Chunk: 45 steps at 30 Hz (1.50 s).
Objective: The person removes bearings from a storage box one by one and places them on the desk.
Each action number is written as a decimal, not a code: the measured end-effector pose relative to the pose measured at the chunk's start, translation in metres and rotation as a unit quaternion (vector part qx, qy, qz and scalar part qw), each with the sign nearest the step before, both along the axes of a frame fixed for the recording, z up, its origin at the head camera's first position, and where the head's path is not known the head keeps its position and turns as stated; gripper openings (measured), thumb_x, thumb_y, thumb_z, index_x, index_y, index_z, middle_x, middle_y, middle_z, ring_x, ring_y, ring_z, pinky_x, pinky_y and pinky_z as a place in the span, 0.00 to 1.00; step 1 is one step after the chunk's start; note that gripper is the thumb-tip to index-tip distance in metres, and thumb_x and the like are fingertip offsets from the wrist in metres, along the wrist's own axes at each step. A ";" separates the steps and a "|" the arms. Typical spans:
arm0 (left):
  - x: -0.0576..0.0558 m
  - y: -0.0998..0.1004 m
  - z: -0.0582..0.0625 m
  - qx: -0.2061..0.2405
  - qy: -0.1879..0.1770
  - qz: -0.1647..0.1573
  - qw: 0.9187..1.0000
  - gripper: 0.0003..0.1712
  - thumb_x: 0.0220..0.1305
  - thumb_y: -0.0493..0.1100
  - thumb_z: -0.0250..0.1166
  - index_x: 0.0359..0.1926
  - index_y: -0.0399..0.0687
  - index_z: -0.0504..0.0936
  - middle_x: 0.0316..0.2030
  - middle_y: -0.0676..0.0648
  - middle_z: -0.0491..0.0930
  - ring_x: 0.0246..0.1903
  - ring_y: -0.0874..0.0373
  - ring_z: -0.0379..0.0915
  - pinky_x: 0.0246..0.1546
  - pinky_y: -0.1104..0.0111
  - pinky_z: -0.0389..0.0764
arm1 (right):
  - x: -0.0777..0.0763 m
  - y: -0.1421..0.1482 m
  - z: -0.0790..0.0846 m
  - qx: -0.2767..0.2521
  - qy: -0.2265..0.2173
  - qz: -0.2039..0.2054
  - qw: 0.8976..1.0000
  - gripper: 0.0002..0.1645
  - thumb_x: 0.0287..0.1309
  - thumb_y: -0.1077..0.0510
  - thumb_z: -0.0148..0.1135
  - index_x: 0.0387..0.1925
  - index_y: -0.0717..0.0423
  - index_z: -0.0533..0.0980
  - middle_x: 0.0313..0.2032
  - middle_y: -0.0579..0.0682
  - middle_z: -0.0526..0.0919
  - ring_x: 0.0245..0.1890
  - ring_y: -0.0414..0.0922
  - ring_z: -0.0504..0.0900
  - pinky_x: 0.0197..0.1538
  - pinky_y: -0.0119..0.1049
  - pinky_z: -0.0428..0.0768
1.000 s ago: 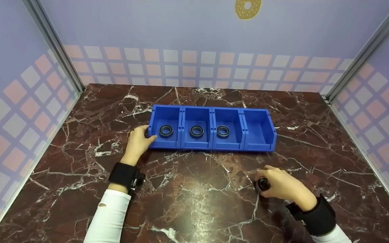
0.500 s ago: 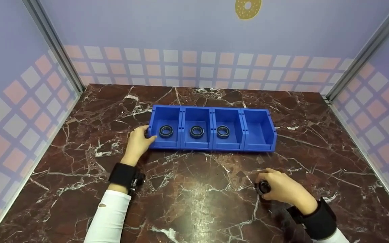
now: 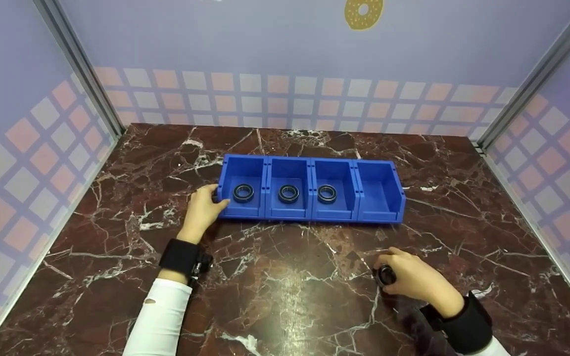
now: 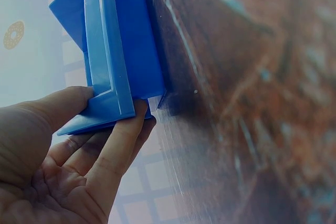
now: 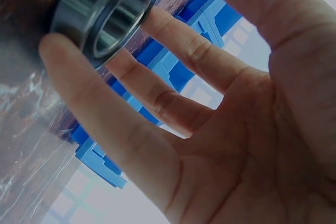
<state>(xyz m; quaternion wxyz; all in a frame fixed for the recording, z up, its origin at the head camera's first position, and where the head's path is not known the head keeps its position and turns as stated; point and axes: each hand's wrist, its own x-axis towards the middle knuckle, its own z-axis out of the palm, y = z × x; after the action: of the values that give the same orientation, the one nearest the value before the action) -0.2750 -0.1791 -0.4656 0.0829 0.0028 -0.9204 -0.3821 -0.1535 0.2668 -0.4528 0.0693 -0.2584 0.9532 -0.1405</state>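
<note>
A row of joined blue storage bins (image 3: 289, 213) stands on the table in the head view. Three bearings lie flat, one in each of the three left bins: a left one (image 3: 235, 196), a middle one (image 3: 281, 196) and a right one (image 3: 320, 196). My left hand (image 3: 200, 212) grips the leftmost bin's side wall; in the left wrist view its thumb is inside the blue rim (image 4: 113, 100), with fingers outside. In front of the row, low over the table, my right hand (image 3: 413, 276) holds another bearing (image 5: 79, 17), tilted on edge, between thumb and fingertips.
The table (image 3: 285, 277) has a dark red marbled top. Purple walls with pink and white squares (image 3: 277, 84) close off the back and both sides, joined by metal posts (image 3: 87, 69). Both wrists wear black straps (image 3: 178, 254).
My right hand has shifted slightly toward me and the bearing in it has turned a little. The left hand and the bins have kept their places.
</note>
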 end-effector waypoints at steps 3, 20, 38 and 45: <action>0.000 0.000 0.000 -0.002 0.002 0.000 1.000 0.29 0.65 0.36 0.68 0.64 0.25 0.75 0.60 0.26 0.79 0.61 0.33 0.77 0.64 0.46 0.78 | 0.000 0.000 0.000 0.000 0.002 0.000 1.000 0.21 0.41 0.64 0.79 0.41 0.53 0.83 0.43 0.52 0.83 0.42 0.54 0.84 0.39 0.43 0.80; 0.000 -0.001 -0.001 0.001 -0.006 0.001 1.000 0.29 0.66 0.36 0.67 0.65 0.26 0.75 0.60 0.26 0.79 0.61 0.33 0.78 0.63 0.46 0.78 | 0.005 -0.001 -0.002 0.005 0.021 -0.003 1.000 0.20 0.45 0.64 0.78 0.43 0.54 0.84 0.44 0.52 0.82 0.37 0.49 0.84 0.39 0.44 0.81; -0.001 0.000 -0.001 0.002 -0.013 -0.003 1.000 0.30 0.67 0.36 0.67 0.66 0.25 0.73 0.61 0.25 0.78 0.62 0.33 0.77 0.65 0.46 0.78 | 0.007 0.001 -0.004 -0.006 0.026 0.008 1.000 0.23 0.46 0.64 0.78 0.47 0.57 0.83 0.45 0.54 0.82 0.36 0.48 0.84 0.38 0.43 0.81; -0.001 0.000 -0.001 0.006 -0.015 -0.003 1.000 0.30 0.67 0.36 0.67 0.66 0.25 0.72 0.62 0.25 0.77 0.63 0.33 0.76 0.65 0.46 0.78 | 0.007 0.001 0.000 0.003 0.037 0.006 0.999 0.25 0.46 0.64 0.79 0.49 0.57 0.83 0.46 0.55 0.84 0.39 0.51 0.85 0.40 0.44 0.83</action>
<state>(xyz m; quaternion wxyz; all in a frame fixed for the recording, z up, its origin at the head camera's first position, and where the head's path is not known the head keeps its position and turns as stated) -0.2756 -0.1795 -0.4664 0.0682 0.0057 -0.9190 -0.3883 -0.1468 0.2674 -0.4532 0.0357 -0.2692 0.9539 -0.1280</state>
